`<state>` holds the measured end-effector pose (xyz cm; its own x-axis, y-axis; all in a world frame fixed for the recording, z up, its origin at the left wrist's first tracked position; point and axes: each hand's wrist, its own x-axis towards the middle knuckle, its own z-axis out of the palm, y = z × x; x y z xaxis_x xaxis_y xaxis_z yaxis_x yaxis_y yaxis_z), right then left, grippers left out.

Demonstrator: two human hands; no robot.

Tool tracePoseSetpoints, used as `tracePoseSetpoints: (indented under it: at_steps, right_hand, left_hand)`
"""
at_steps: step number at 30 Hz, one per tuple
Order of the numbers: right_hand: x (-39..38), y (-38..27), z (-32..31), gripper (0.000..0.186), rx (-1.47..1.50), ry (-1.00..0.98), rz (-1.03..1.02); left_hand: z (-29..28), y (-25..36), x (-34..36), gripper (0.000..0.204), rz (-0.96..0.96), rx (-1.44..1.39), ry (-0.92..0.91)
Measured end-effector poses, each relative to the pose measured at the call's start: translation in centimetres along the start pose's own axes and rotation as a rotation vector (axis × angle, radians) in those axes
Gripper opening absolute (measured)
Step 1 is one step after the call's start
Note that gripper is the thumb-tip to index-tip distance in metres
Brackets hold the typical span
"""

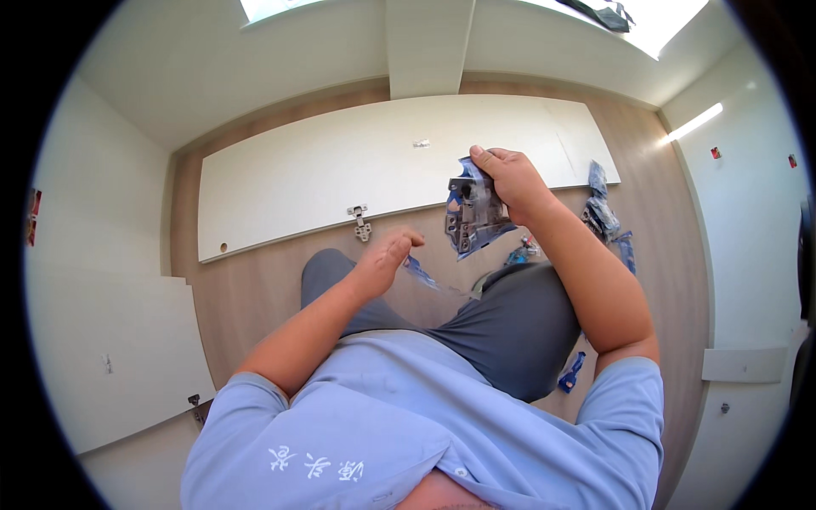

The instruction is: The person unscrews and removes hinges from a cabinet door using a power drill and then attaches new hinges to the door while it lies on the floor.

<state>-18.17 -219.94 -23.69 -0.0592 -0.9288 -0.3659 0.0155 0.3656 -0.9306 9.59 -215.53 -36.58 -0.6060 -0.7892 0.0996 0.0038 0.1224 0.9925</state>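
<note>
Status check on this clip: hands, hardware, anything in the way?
Right hand shut on bagged hinge. Left hand pinching torn bag strip. Another hinge sits on white panel; more bags on floor right. Nothing in the way.

Bright, even daylight fills the room, coming from windows [654, 21] at the top edge, which are blown out to white. Shadows are soft and faint. The fisheye bends straight edges toward a black rim. The centre is sharp; the edges soften slightly.
</note>
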Motion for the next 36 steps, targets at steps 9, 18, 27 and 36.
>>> tracePoseSetpoints:
  at_steps: [9,18,27,36]
  right_hand:
    - [-1.9,0.1,2.7,0.052,-0.702,-0.175,-0.099]
    - [-2.2,0.0,2.2,0.048,-0.822,-0.36,0.111]
    - [-2.1,0.8,1.7,0.046,-0.664,-0.286,-0.049]
    - [-3.9,0.2,2.8,0.037,-1.141,-0.476,-0.517]
  left_hand:
    - [4.4,3.5,4.7,0.054,-0.46,-0.944,0.153]
    - [4.1,1.0,4.2,0.048,-0.392,-0.925,0.235]
    - [3.8,2.2,5.9,0.036,-0.372,-1.214,0.546]
    - [0.8,2.7,5.4,0.04,-0.405,-1.17,0.557]
